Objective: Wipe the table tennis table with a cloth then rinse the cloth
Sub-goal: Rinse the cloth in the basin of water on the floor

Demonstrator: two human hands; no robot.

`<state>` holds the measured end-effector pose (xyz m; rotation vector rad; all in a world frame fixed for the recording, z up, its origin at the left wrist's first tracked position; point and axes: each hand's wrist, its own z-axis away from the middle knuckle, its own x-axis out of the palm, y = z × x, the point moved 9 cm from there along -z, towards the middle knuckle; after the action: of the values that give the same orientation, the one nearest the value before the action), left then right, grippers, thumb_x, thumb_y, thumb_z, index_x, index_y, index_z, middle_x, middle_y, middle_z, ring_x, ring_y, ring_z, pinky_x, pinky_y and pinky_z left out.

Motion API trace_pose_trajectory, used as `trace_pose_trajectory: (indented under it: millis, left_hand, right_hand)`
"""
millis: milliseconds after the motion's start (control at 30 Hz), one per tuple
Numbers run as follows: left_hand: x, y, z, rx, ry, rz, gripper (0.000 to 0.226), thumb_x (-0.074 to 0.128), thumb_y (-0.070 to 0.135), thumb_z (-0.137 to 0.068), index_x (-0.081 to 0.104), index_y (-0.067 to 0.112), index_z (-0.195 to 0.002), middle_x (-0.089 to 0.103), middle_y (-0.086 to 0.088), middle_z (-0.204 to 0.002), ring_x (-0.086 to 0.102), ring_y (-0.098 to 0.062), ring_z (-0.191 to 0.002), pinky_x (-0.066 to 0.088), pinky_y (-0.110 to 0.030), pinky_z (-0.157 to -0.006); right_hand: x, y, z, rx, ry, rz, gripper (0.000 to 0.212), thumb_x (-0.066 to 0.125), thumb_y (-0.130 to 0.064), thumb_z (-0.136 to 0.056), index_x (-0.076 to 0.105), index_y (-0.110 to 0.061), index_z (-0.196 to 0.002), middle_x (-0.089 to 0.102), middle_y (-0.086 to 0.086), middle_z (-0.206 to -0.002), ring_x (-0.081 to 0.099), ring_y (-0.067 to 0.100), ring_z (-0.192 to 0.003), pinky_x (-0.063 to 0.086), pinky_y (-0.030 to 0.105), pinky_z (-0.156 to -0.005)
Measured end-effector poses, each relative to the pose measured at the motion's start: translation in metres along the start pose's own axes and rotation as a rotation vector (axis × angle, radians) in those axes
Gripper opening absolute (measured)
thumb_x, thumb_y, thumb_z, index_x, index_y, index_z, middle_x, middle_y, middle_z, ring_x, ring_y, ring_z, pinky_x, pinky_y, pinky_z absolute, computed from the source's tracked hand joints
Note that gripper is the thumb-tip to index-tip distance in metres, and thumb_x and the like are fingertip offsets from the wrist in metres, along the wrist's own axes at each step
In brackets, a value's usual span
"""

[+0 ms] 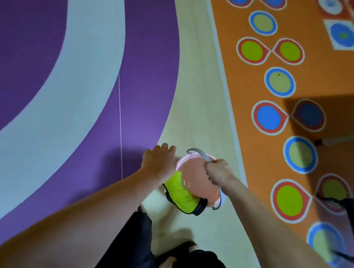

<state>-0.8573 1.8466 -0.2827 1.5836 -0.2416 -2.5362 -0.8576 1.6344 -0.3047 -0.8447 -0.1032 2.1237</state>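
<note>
Right hand (217, 172) is clenched around the grey handle (198, 152) of a pink bucket (197, 181) holding water, above the pale wood-pattern floor strip (199, 92). Left hand (158, 159) rests at the bucket's left rim, above the yellow-green cloth (181, 192); whether it grips the cloth cannot be told. The cloth, black-edged, drapes over the bucket's near rim.

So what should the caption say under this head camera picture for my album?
Right hand grips the pink bucket's handle while the left hand touches the yellow-green cloth draped over its rim.
</note>
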Motion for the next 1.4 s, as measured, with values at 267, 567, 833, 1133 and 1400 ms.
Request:
trace_pose_trajectory:
  millis: [267,567,833,1133,1400]
  left_hand:
    - [-0.220,-0.042,0.021,0.026,0.106,0.006,0.023,0.048,0.019,-0.092,0.055,0.017,-0.114,0.065,-0.007,-0.109,0.062,-0.034,-0.104,0.043,-0.035,-0.077]
    - [-0.377,-0.075,-0.071,0.007,0.154,-0.038,0.031,0.045,0.026,-0.097,0.051,0.018,-0.126,0.057,-0.007,-0.123,0.056,-0.030,-0.116,0.046,-0.038,-0.088]
    - [-0.478,-0.119,-0.205,-0.145,0.177,-0.004,0.034,0.041,0.026,-0.100,0.048,0.019,-0.132,0.056,-0.008,-0.126,0.058,-0.032,-0.116,0.047,-0.040,-0.090]
    - [-0.604,-0.198,-0.367,-0.208,0.273,0.034,0.036,0.039,0.028,-0.102,0.046,0.018,-0.136,0.054,-0.009,-0.131,0.055,-0.031,-0.118,0.047,-0.041,-0.092]
    - [-0.710,-0.260,-0.548,-0.095,0.300,0.061,0.035,0.044,0.030,-0.100,0.050,0.018,-0.132,0.058,-0.009,-0.122,0.060,-0.033,-0.110,0.051,-0.042,-0.084]
  right_hand:
    - [-0.084,-0.159,0.113,-0.027,0.035,-0.006,0.019,0.053,-0.020,-0.094,0.065,-0.007,-0.089,0.065,0.011,-0.076,0.059,0.026,-0.059,0.045,0.030,-0.056]
    - [-0.170,-0.349,0.110,-0.139,0.035,-0.061,0.019,0.049,-0.011,-0.091,0.063,0.002,-0.090,0.063,0.015,-0.080,0.056,0.028,-0.061,0.045,0.033,-0.058]
    - [-0.216,-0.525,0.003,-0.203,-0.093,-0.157,0.008,0.047,-0.003,-0.091,0.055,-0.002,-0.089,0.053,0.013,-0.072,0.045,0.022,-0.052,0.036,0.029,-0.056]
    - [-0.265,-0.729,-0.111,-0.219,-0.117,-0.144,0.009,0.042,-0.002,-0.092,0.050,-0.003,-0.092,0.046,0.010,-0.068,0.041,0.021,-0.053,0.034,0.030,-0.057]
    - [-0.300,-0.896,-0.217,-0.169,-0.083,-0.280,0.007,0.043,-0.006,-0.090,0.046,-0.008,-0.084,0.044,0.010,-0.067,0.041,0.021,-0.052,0.034,0.030,-0.055]
